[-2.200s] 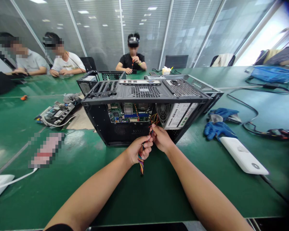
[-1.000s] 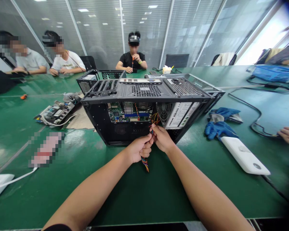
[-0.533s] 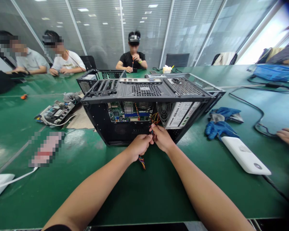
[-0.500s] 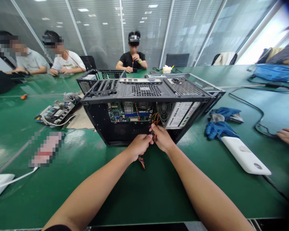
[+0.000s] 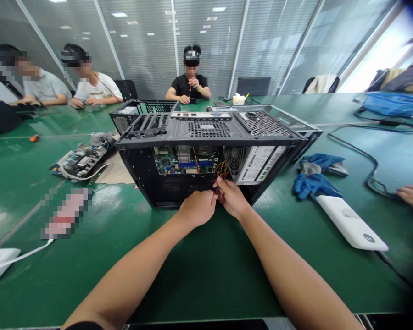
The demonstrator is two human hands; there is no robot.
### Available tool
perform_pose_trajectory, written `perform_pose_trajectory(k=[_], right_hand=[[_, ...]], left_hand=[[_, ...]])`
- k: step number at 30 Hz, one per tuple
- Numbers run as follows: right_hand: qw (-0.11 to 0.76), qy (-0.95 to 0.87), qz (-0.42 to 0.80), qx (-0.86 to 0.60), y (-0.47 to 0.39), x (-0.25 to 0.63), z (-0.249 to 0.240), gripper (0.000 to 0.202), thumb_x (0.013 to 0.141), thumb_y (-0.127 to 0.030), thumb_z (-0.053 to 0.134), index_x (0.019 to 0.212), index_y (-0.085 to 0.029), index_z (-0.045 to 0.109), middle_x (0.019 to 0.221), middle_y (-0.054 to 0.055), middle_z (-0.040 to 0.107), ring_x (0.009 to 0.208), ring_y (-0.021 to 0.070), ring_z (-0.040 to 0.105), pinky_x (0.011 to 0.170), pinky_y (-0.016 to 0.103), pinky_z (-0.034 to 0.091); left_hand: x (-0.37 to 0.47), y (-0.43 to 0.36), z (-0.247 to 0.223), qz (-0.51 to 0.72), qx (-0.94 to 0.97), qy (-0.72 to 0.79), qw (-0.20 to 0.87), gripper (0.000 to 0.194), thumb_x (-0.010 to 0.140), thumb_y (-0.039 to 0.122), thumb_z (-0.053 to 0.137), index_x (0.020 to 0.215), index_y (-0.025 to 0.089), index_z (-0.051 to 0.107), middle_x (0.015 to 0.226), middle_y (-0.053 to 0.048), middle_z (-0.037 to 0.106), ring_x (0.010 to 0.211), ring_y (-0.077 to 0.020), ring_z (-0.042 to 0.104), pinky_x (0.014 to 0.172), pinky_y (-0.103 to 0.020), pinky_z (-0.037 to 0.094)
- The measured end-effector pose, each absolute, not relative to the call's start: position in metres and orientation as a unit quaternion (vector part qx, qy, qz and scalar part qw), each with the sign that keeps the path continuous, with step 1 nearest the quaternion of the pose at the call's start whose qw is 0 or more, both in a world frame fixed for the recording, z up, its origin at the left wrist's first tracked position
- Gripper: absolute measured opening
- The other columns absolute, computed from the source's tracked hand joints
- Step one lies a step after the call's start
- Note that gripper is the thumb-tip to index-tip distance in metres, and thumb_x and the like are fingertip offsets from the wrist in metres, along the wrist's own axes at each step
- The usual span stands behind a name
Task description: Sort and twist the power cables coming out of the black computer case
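Observation:
A black computer case (image 5: 147,183) lies on its side in front of me, its open side facing me. Inside it are a green motherboard (image 5: 165,163) and a power supply (image 5: 261,166) with a fan and white label. Thin red, yellow and black cables (image 5: 221,168) run down from beside the power supply to my fingers. My right hand (image 5: 234,198) pinches these cables at the lower opening. Close against it, my left hand (image 5: 197,208) is closed with its fingertips on the cables; its palm side is hidden.
Blue-grey work gloves (image 5: 315,182) and a white power bank (image 5: 351,222) lie to the right. A loose circuit board assembly (image 5: 84,161) and a blurred-out phone-like object (image 5: 67,214) are on the left. More cases stand behind. Several people sit around the green table (image 5: 206,279).
My left hand has turned over and its wrist has risen a little. The coloured cable ends that hung below it are now out of sight. My right hand stays nearly still.

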State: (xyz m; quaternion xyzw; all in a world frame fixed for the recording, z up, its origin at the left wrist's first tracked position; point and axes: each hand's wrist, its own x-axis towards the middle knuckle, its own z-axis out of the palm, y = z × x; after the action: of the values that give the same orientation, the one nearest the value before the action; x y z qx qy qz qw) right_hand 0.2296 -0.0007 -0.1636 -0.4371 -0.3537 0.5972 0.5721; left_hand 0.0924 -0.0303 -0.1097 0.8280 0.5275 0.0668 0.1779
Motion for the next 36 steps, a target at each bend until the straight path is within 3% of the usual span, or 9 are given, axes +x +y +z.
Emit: perform_pose_trajectory(k=[12, 27, 36], right_hand=[[0.583, -0.368, 0.569, -0.448, -0.001, 0.226, -0.165, 0.045, 0.064, -0.062, 0.073, 0.067, -0.02, 0.059, 0.045, -0.008, 0.032, 0.042, 0.0087, 0.033, 0.044, 0.025, 0.026], [0.558, -0.366, 0.59, -0.455, 0.0, 0.23, -0.166, 0.046, 0.067, -0.063, 0.07, 0.066, -0.018, 0.062, 0.05, -0.006, 0.039, 0.045, 0.0082, 0.037, 0.044, 0.024, 0.029], [0.568, -0.383, 0.57, -0.454, 0.0, 0.227, -0.165, 0.046, 0.066, -0.063, 0.071, 0.063, -0.019, 0.059, 0.041, -0.008, 0.033, 0.04, 0.0081, 0.033, 0.043, 0.025, 0.026]], left_hand=[[0.098, -0.041, -0.11, 0.025, 0.829, 0.557, 0.045, 0.037, 0.098, 0.032, 0.03, 0.105, 0.014, 0.062, 0.082, -0.015, 0.069, 0.077, -0.0333, 0.07, 0.066, -0.046, 0.054], [0.091, -0.031, -0.108, 0.064, 0.824, 0.526, 0.2, 0.04, 0.097, 0.036, 0.031, 0.104, 0.015, 0.065, 0.093, -0.016, 0.069, 0.086, -0.0299, 0.068, 0.076, -0.04, 0.051], [0.093, -0.037, -0.112, 0.045, 0.838, 0.541, 0.064, 0.036, 0.097, 0.033, 0.033, 0.104, 0.014, 0.063, 0.085, -0.017, 0.07, 0.078, -0.0349, 0.07, 0.066, -0.047, 0.054]])
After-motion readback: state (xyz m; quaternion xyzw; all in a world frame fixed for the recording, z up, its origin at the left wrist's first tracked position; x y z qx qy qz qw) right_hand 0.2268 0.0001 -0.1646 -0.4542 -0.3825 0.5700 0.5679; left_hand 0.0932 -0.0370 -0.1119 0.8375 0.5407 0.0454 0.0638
